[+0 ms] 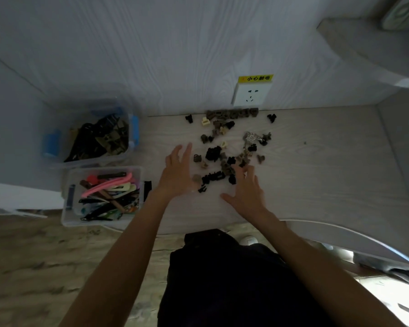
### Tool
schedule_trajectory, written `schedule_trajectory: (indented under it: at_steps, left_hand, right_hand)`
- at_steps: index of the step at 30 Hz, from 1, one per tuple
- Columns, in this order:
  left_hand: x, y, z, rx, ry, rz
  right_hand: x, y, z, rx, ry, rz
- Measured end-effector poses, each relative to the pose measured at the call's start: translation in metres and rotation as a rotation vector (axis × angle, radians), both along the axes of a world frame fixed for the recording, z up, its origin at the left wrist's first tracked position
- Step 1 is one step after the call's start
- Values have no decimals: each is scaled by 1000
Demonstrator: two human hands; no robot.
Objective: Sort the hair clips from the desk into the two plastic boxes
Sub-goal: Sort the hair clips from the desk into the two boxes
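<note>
Head view: small hair clips, black, brown and cream, lie scattered on the desk below a wall socket. Left hand released, fingers straight, just left of the pile. Right hand released, fingers spread at the pile's near edge. Far box, blue latches, holds dark clips; near box holds long coloured clips; both stand left of the desk.
</note>
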State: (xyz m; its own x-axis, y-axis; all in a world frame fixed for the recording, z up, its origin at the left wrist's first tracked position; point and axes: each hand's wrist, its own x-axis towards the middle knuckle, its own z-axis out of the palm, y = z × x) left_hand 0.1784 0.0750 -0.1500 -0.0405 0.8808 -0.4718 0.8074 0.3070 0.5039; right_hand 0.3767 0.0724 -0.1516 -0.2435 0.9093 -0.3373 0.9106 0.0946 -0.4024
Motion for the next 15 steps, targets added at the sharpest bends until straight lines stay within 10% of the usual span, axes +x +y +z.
schedule_trajectory:
  at_steps: [3, 15]
  left_hand:
    - [2, 4, -3, -203, 81, -174]
    - [16, -1, -16, 129, -200, 57]
  right_hand:
    - [-14, -7, -12, -85, 76, 39]
    - [-49, 16, -13, -67, 78, 60]
